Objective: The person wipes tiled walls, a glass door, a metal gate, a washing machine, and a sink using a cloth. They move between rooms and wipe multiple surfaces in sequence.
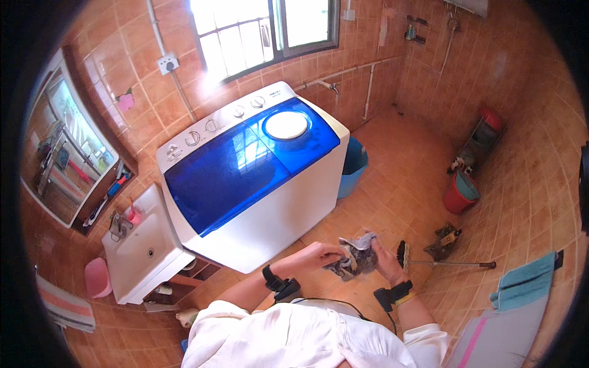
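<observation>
A crumpled grey patterned cloth [361,258] is held between both hands, in front of my body and above the tiled floor. My left hand [324,255] pinches its left side, where a darker patterned part hangs. My right hand [386,257] grips its right side, with a paler grey fold bunched by the fingers. Beyond the hands stands a white twin-tub washing machine [285,216] with blue translucent lids [221,175], both down. A round white disc [286,125] shows at its right lid. Both wrists wear black straps with small devices.
A white washbasin [133,257] adjoins the machine's left side. Behind its right side stands a blue bucket [353,172]. A long-handled brush [441,263] is right of my hands. Farther right are a red bucket [453,198], a rack [483,133] and hanging towels [524,280].
</observation>
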Demonstrator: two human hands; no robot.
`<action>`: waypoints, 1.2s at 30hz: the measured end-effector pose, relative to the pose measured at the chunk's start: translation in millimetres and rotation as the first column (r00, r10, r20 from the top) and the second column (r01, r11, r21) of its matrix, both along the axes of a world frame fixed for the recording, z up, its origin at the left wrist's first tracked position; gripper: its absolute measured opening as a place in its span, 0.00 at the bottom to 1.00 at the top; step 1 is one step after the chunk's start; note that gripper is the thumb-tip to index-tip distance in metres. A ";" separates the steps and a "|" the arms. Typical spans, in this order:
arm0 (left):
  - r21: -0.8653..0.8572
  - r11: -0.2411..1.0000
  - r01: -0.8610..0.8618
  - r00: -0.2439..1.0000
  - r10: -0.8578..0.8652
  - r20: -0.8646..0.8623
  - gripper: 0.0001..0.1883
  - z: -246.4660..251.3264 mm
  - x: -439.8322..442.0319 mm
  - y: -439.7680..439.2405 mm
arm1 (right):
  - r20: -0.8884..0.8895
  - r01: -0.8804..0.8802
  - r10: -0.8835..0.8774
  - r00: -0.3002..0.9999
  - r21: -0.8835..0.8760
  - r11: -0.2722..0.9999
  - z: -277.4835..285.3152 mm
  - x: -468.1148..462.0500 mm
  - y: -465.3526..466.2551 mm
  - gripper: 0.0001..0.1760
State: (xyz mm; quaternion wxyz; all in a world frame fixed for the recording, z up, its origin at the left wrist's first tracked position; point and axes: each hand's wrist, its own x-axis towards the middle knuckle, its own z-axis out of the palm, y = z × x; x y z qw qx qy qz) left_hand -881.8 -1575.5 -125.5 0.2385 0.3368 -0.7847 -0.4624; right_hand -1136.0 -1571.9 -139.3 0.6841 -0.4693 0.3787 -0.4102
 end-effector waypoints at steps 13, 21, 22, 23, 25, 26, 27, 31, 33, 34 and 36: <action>0.008 0.954 -0.301 0.947 0.300 -0.113 0.10 -12.3 6.6 -239.0 | -0.204 0.090 -0.054 0.978 0.173 0.981 -7.9 -38.3 -192.0 0.19; -0.073 0.750 -0.658 0.733 0.616 -0.288 0.15 -1.5 34.8 -364.9 | 0.029 0.261 -0.263 0.964 -0.270 0.927 8.4 18.6 -392.7 0.24; -0.165 0.720 -0.675 0.735 0.633 -0.244 0.17 -5.6 39.2 -374.9 | -0.140 0.208 -0.268 0.953 -0.339 0.918 8.0 33.2 -416.8 0.25; -0.300 0.656 -0.692 0.721 0.646 -0.250 0.19 -12.0 43.7 -382.3 | -0.274 0.074 -0.244 0.930 -0.510 0.857 4.8 47.6 -436.9 0.25; -0.376 0.636 -0.674 0.700 0.712 -0.052 0.26 -27.3 57.6 -397.8 | -0.531 -0.194 -0.284 0.798 -0.673 0.714 -10.3 86.8 -475.3 0.27; -0.449 0.583 -0.677 0.652 0.758 0.001 0.27 -36.2 61.5 -401.0 | -0.672 -0.369 -0.213 0.709 -0.611 0.701 -19.0 103.9 -488.9 0.29; -0.496 0.550 -0.671 0.591 0.802 0.090 0.28 -44.8 64.3 -402.7 | -0.770 -0.580 -0.023 0.637 -0.499 0.644 -25.4 115.8 -504.2 0.32; -0.482 0.539 -0.690 0.318 0.825 0.467 0.31 -67.7 69.1 -402.7 | -0.932 -0.862 -0.159 0.327 -0.363 0.355 -45.6 150.9 -554.3 0.32; -0.434 0.554 -0.710 0.270 0.784 0.559 0.31 -71.9 62.3 -405.7 | -0.917 -0.874 -0.124 0.379 -0.399 0.278 -47.6 163.4 -590.7 0.32; -0.434 0.543 -0.719 0.238 0.778 0.581 0.31 -72.3 58.8 -409.1 | -0.923 -0.884 -0.106 0.371 -0.386 0.263 -47.1 170.8 -611.7 0.32; -0.435 0.528 -0.730 0.187 0.766 0.616 0.32 -72.2 53.2 -416.1 | -0.941 -0.911 -0.101 0.323 -0.338 0.236 -45.0 191.1 -651.0 0.34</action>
